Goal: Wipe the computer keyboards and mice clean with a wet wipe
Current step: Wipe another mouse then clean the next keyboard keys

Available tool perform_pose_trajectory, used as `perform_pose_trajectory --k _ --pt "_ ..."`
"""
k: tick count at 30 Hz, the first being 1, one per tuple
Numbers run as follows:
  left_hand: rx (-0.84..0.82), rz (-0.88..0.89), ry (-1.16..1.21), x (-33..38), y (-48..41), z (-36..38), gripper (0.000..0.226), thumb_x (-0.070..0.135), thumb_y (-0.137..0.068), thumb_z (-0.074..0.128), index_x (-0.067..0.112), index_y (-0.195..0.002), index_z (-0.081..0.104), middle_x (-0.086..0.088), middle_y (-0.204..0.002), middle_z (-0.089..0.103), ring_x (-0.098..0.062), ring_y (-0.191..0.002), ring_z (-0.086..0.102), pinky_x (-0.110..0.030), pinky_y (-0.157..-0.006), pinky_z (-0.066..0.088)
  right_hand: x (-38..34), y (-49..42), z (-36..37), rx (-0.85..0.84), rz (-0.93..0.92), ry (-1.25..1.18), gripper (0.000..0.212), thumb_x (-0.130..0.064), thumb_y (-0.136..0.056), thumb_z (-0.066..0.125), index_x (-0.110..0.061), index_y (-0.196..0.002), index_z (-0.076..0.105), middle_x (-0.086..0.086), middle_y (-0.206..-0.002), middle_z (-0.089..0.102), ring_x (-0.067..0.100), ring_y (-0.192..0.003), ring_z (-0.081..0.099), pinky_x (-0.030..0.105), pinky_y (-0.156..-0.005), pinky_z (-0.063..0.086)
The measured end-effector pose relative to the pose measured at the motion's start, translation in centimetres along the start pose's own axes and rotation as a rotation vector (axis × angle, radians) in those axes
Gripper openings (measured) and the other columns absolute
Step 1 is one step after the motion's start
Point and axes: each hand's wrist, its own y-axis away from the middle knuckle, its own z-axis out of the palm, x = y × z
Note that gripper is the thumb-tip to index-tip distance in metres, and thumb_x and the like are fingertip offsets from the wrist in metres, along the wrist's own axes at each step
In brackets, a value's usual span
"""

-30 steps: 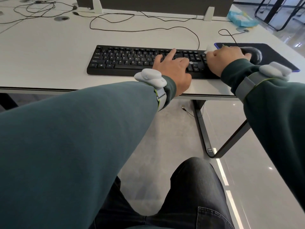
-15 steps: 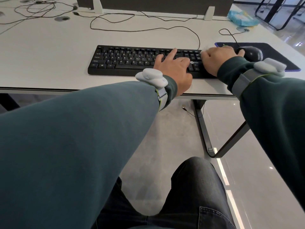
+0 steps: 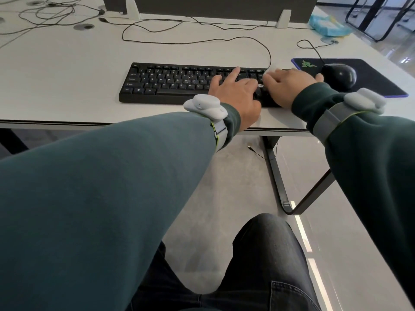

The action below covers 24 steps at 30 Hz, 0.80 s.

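pressing white wipe onto black keyboard, right hand flat; left hand spread.

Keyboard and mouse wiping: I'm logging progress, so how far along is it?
Done: nothing can be confirmed clean by sight. In hand: the right hand presses a white wipe on the right end of the keyboard, while the left hand rests on the keys, steadying it. Left: the bare left part of the keyboard and the mouse on its pad look untouched.
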Motion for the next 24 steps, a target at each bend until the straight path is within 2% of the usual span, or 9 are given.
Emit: perform_pose_trajectory --k 3,5,7,10,12,14,16,20,24 --pt "-0.002 -0.003 0.012 0.1 0.0 0.0 0.040 0.031 -0.088 0.034 0.025 -0.125 0.051 0.008 -0.144 0.051 -0.017 -0.153 0.010 -0.050 -0.119 0.011 0.9 0.1 -0.2 0.025 0.157 0.067 0.060 -0.055 -0.084 0.010 -0.027 -0.111 0.056 0.010 -0.121 0.061 0.038 -0.123 0.047 0.074 -0.107 0.012" --pt "0.000 -0.002 0.014 0.0 0.0 0.0 0.040 0.031 -0.089 0.034 0.025 -0.125 0.051 0.009 -0.144 0.051 -0.018 -0.153 0.010 -0.050 -0.119 0.011 1.2 -0.3 -0.3 0.027 0.244 0.072 0.063 -0.054 -0.085 0.012 -0.022 -0.116 0.056 0.015 -0.124 0.059 0.040 -0.126 0.043 0.075 -0.106 0.011" --pt "0.000 0.003 0.014 0.0 0.0 0.0 0.041 0.031 -0.089 0.034 0.025 -0.125 0.051 0.009 -0.144 0.051 -0.018 -0.153 0.011 -0.049 -0.119 0.011 0.8 -0.4 -0.4 0.014 0.243 0.051 0.063 -0.054 -0.087 0.013 -0.023 -0.125 0.054 0.011 -0.132 0.056 0.038 -0.133 0.037 0.076 -0.107 0.008" --pt "0.001 0.006 0.008 0.0 -0.1 0.1 0.040 0.031 -0.088 0.034 0.025 -0.124 0.051 0.010 -0.143 0.051 -0.018 -0.153 0.011 -0.050 -0.119 0.011 -0.2 -0.4 -0.4 -0.011 0.127 -0.017 0.061 -0.054 -0.090 0.013 -0.031 -0.133 0.050 0.004 -0.142 0.051 0.034 -0.139 0.034 0.076 -0.108 0.005" --pt "-0.002 0.003 0.003 0.0 -0.1 0.0 0.038 0.032 -0.088 0.035 0.025 -0.122 0.051 0.009 -0.144 0.051 -0.018 -0.153 0.011 -0.050 -0.118 0.012 -0.5 -0.1 -0.5 -0.007 0.079 0.029 0.063 -0.057 -0.090 0.012 -0.029 -0.127 0.056 0.009 -0.134 0.056 0.034 -0.134 0.040 0.073 -0.110 0.006" --pt "-0.005 0.001 0.012 0.0 -0.1 0.0 0.038 0.032 -0.088 0.035 0.026 -0.122 0.051 0.009 -0.144 0.051 -0.018 -0.153 0.011 -0.050 -0.119 0.011 -0.2 0.3 -0.5 0.043 0.120 0.119 0.070 -0.060 -0.087 0.010 -0.023 -0.116 0.062 0.013 -0.119 0.060 0.035 -0.128 0.044 0.071 -0.112 0.007" --pt "-0.002 0.002 0.025 -0.2 0.0 0.0 0.038 0.031 -0.088 0.035 0.026 -0.122 0.051 0.009 -0.144 0.051 -0.018 -0.153 0.011 -0.050 -0.119 0.011 0.1 0.5 -0.4 0.063 0.185 0.177 0.071 -0.059 -0.087 0.011 -0.017 -0.111 0.063 0.014 -0.114 0.059 0.037 -0.128 0.043 0.071 -0.112 0.007" --pt "-0.001 0.008 0.027 -0.1 0.0 0.1 0.041 0.031 -0.089 0.035 0.026 -0.125 0.051 0.010 -0.145 0.050 -0.018 -0.153 0.012 -0.049 -0.119 0.012 0.5 0.0 -0.8 -0.014 0.234 0.105 0.067 -0.055 -0.089 0.011 -0.022 -0.129 0.053 0.009 -0.138 0.053 0.035 -0.141 0.030 0.077 -0.107 0.002" --pt "-0.003 0.008 0.016 -0.1 -0.1 0.1 0.042 0.033 -0.088 0.035 0.025 -0.127 0.050 0.010 -0.146 0.049 -0.018 -0.153 0.012 -0.050 -0.119 0.012 -1.2 -0.1 -1.1 -0.070 0.069 0.011 0.054 -0.047 -0.094 0.013 -0.031 -0.133 0.047 0.000 -0.150 0.043 0.033 -0.148 0.019 0.079 -0.105 0.003"
